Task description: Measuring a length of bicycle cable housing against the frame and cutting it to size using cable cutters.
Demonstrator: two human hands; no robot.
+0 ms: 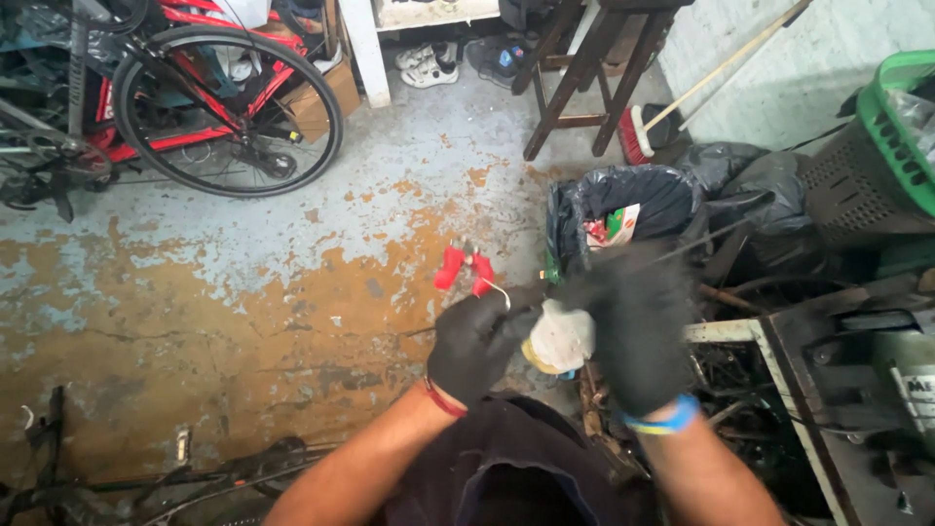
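head view. the left hand (474,343), in a black glove with a red band at the wrist, is closed around a pair of red-handled pliers (464,270); the handles project toward 12 o'clock from the fist, and the working end is hidden inside the grip. a thin pale wire (499,289) curls out just beside the handles. the right hand (635,326), also gloved in black, with a blue band at the wrist, is blurred; it is closed on a whitish rag (561,337) that bulges between the two hands, with a yellowish edge beneath it that cannot be identified. the hands are close together, nearly touching at the rag, over the lap of the person's dark garment.

at 12 to 1 o'clock from the hands stands a bin lined with a black bag (623,209), scraps showing inside. at 10 o'clock a red bicycle (209,93) leans by the wall; at 1 o'clock a wooden stool (584,68) and a broom (682,97); at 3 o'clock a green basket (881,136).

progress, as judged: tool and rag are both in hand, and the work appears in mid-course; no finished piece is visible, and what the rag covers cannot be told.
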